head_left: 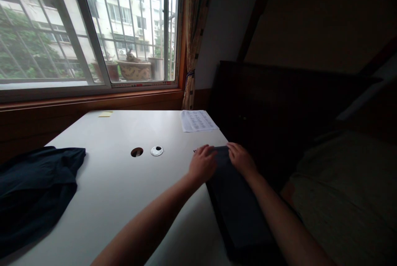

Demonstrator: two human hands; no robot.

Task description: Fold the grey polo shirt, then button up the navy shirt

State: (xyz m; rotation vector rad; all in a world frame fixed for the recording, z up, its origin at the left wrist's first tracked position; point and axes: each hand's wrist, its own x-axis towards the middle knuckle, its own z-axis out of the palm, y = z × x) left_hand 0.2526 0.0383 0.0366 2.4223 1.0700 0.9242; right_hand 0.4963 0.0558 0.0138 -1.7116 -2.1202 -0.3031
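Note:
A dark folded garment [238, 204] lies lengthwise along the right side of the white table [124, 200]. It forms a long narrow strip; its exact kind I cannot make out. My left hand [203, 163] rests at the far left corner of the strip, its fingers stretched over the cloth and slightly blurred. At the far right corner, my right hand [242, 159] has its fingers closed on the garment's edge. The thumbs are mostly hidden.
Another dark blue garment [40, 191] lies crumpled at the table's left. Printed sheets [198, 121] and a yellow sticky note [106, 114] are near the back edge. A round cable hole [137, 152] sits beside its silvery cover [156, 150]. Beyond is a window [133, 26].

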